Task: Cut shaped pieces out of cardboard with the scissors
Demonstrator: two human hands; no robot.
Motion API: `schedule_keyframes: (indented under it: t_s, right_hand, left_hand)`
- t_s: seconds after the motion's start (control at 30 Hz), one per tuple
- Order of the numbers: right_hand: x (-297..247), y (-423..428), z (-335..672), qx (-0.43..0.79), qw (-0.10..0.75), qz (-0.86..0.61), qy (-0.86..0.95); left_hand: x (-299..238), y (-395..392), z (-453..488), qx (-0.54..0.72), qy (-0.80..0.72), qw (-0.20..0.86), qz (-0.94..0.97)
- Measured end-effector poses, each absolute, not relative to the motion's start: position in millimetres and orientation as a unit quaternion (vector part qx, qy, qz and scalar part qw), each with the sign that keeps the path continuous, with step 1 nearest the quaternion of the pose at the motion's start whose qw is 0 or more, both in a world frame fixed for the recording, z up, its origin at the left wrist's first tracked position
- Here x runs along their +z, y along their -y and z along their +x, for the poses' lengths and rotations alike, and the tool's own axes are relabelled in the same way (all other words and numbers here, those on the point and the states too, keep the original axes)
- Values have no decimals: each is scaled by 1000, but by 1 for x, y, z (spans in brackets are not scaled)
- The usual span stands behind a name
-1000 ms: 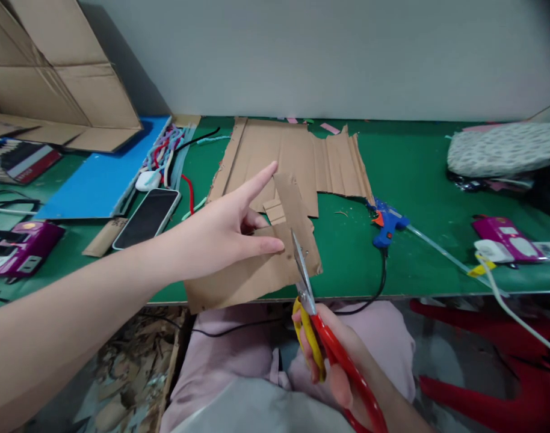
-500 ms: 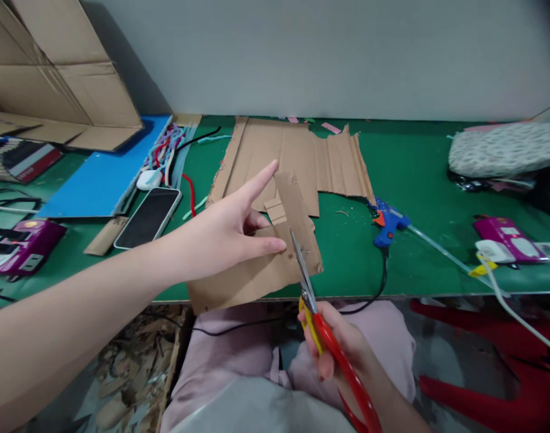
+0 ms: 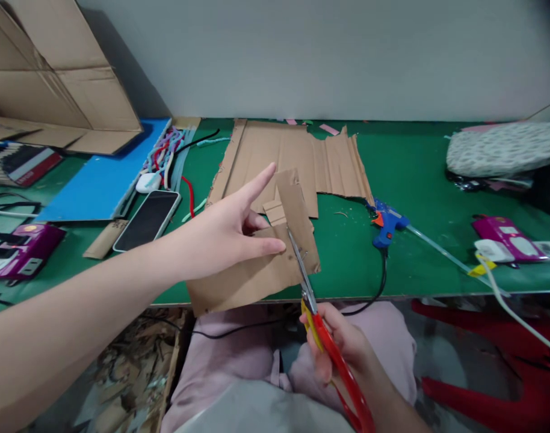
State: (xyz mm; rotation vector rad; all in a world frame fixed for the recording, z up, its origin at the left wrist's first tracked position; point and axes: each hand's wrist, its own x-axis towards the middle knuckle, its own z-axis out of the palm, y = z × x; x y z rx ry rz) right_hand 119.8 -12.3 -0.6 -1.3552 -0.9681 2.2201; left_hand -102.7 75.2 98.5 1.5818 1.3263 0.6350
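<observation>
My left hand (image 3: 243, 228) grips a piece of cardboard (image 3: 239, 279) between thumb and fingers, with the index finger stretched out above it. The cardboard hangs over the table's front edge, and a strip of it (image 3: 297, 207) angles up to the right. My right hand (image 3: 342, 340) is closed around the red and yellow handles of a pair of scissors (image 3: 307, 282). The blades lie across the cardboard, close to my left thumb, and look nearly closed. Behind the hands a larger torn cardboard sheet (image 3: 275, 150) lies flat on the green table (image 3: 419, 180).
A blue glue gun (image 3: 387, 224) with a clear glue stick lies on the right, its black cable running off the front edge. A phone (image 3: 147, 220), a blue board (image 3: 101, 186) and pipe cleaners (image 3: 162, 153) are on the left. Cardboard scraps (image 3: 121, 385) fill a box below.
The scissor handles have drawn slightly closer together, and the blades have tilted a little. My left hand keeps its hold on the cardboard, nearly still.
</observation>
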Motion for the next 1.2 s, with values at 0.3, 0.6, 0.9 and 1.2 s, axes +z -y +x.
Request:
schedule_keyframes:
  t_s: [0.3,0.6,0.9,1.2]
  right_hand:
    - [6,6,114,796,211,-504,259]
    - [14,11,118,782,235,-477,323]
    - [3,14,123,765,223,-474,374]
    - [6,-4,126,741,231,-495,390]
  left_hand:
    - [95,-75,-97,259,-538,473,647]
    - [90,-78,-96,263,-531,494,637]
    - [87,-85,-94,260,-524,497,641]
    - [86,-105,-87,240,-508,519,644]
